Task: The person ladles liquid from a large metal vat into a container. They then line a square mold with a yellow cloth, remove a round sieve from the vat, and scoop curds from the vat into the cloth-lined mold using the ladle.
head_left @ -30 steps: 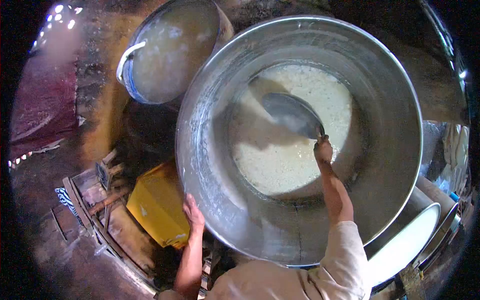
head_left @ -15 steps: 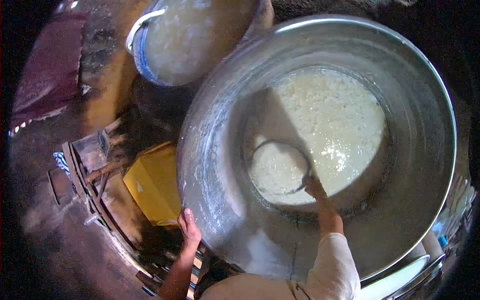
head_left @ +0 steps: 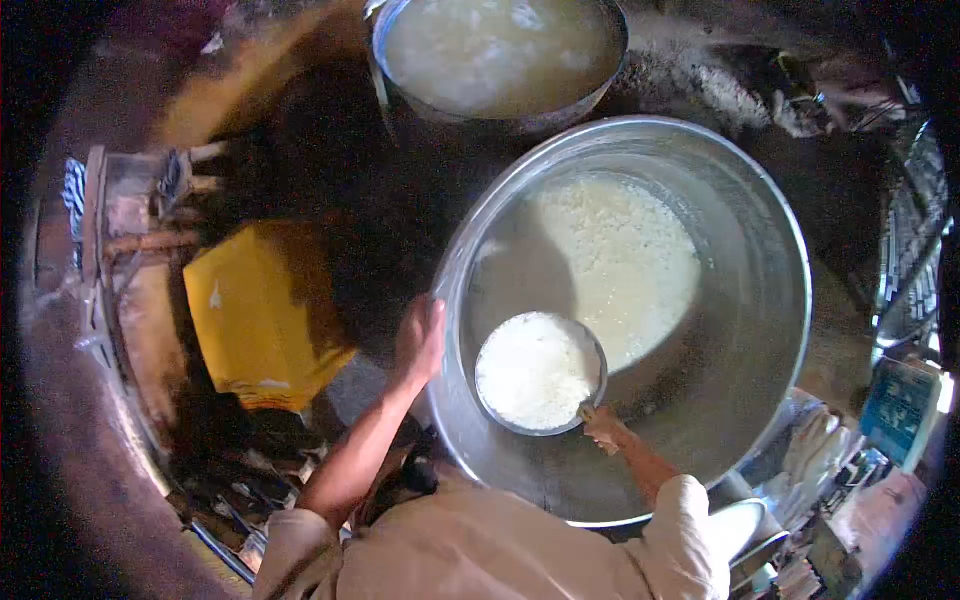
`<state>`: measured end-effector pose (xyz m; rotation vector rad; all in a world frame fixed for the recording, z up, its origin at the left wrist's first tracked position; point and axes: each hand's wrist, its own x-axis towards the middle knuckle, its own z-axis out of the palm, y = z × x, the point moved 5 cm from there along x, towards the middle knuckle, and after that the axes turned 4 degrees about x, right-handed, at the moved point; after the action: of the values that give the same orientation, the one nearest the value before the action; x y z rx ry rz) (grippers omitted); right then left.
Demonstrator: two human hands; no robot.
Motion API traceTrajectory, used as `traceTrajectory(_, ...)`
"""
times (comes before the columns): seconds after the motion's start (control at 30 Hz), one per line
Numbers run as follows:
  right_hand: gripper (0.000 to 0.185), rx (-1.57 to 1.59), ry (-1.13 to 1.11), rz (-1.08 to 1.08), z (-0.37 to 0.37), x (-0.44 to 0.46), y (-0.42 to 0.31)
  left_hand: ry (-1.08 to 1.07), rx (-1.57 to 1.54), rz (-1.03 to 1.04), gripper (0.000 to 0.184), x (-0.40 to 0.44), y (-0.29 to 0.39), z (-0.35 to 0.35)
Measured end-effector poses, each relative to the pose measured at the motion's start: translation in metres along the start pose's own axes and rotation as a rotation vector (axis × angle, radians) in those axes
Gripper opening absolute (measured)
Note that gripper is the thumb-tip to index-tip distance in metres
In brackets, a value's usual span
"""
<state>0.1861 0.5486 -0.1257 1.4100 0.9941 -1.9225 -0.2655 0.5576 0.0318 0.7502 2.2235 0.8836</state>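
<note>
A big metal pot (head_left: 740,400) holds a pale, lumpy, wet mass (head_left: 625,260) at its bottom. My right hand (head_left: 606,430) is closed round the short handle of a round scoop (head_left: 598,372), which is full of white curd-like stuff (head_left: 535,370) and sits inside the pot near its left wall. My left hand (head_left: 422,338) rests against the left rim of the pot, its thumb up along the edge; its other fingers are partly hidden behind the rim.
Behind the pot stands another vessel (head_left: 500,112) with cloudy liquid. A yellow container (head_left: 260,315) and a wooden frame (head_left: 100,220) are at the left. At the lower right are a white-rimmed vessel (head_left: 738,525) and a blue packet (head_left: 900,412).
The scoop went from empty, to down in the mass, to full and raised near the left wall. My left hand stays on the rim. The view has shifted.
</note>
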Motion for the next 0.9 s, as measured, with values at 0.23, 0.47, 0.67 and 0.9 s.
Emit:
traceTrajectory(0.23, 0.030, -0.134, 0.133, -0.022, 0.020, -0.155, -0.036, -0.088, -0.326, 0.150, 0.033, -0.016, -0.052, -0.037)
traceTrajectory(0.47, 0.033, -0.873, 0.236, -0.153, 0.112, -0.258, -0.199, 0.079, -0.695, -0.096, 0.032, -0.065, -0.259, -0.153)
traceTrajectory(0.67, 0.034, -0.729, 0.398, 0.073, 0.229, -0.226, -0.303, 0.277, -0.898, -0.466, 0.028, -0.131, -0.453, -0.243)
traceTrajectory(0.9, 0.038, -0.587, 0.080, -0.182, 0.379, -0.003, -0.353, 0.719, -1.299, -0.288, 0.028, -0.209, -0.552, -0.278)
